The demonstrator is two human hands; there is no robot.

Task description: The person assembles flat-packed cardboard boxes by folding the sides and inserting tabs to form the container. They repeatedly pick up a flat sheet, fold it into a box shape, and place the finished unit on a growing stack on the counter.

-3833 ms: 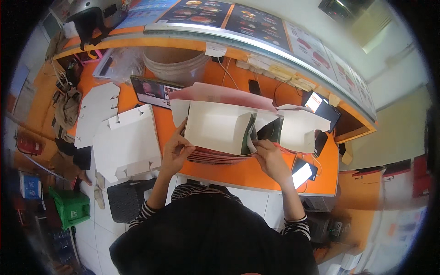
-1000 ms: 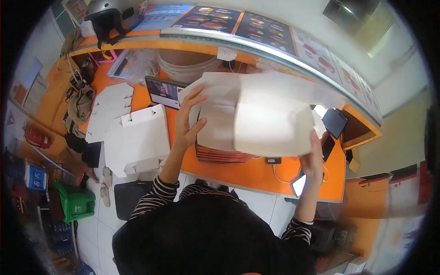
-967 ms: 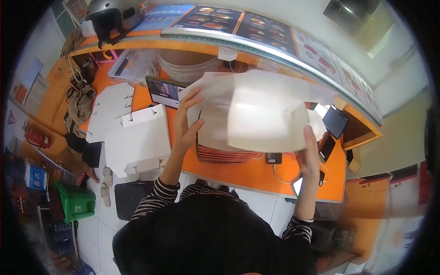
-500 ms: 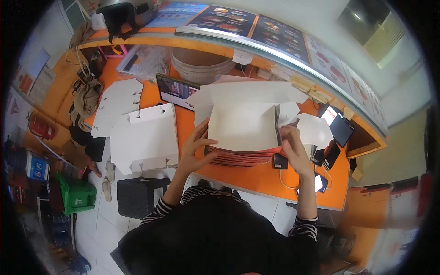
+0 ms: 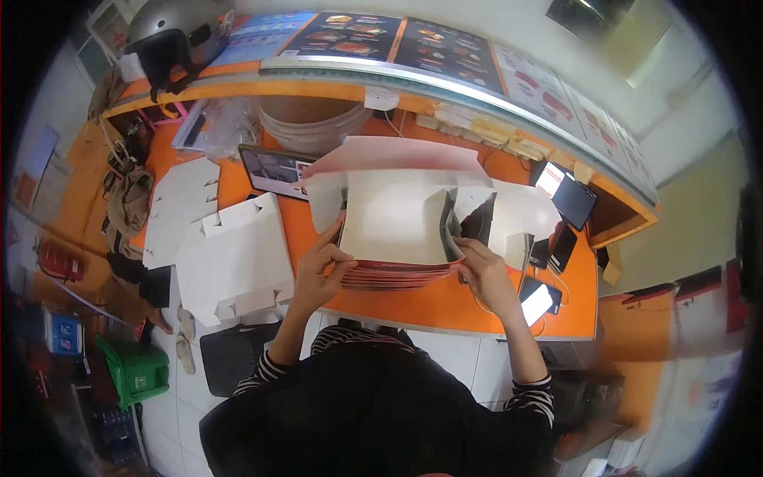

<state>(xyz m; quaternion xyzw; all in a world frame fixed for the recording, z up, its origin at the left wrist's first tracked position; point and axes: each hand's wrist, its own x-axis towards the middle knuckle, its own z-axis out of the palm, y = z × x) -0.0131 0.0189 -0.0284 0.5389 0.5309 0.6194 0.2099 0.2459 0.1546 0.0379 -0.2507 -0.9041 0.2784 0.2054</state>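
A part-folded cardboard box (image 5: 393,226), white inside and reddish outside, sits in front of me on a stack of similar cardboard pieces (image 5: 397,277) at the orange table's near edge. Its side walls stand up, and the far flap (image 5: 397,155) rises behind, showing a pinkish face. My left hand (image 5: 322,274) is closed on the near left corner, thumb along the front edge. At the near right corner my right hand (image 5: 486,278) pinches the side wall and front edge together. Some fingertips are hidden behind the cardboard.
Flat white cardboard blanks (image 5: 234,258) lie at the left. A tablet (image 5: 274,173) and a round tub (image 5: 314,123) stand behind the box. Phones with cables (image 5: 536,304) are at the right. A raised counter with menu panels (image 5: 358,36) bounds the back; a black stool (image 5: 234,358) stands below.
My right hand has come down to the near right corner and closed there. The far flap has tilted, now showing its pinkish side. The whole view has shifted slightly.
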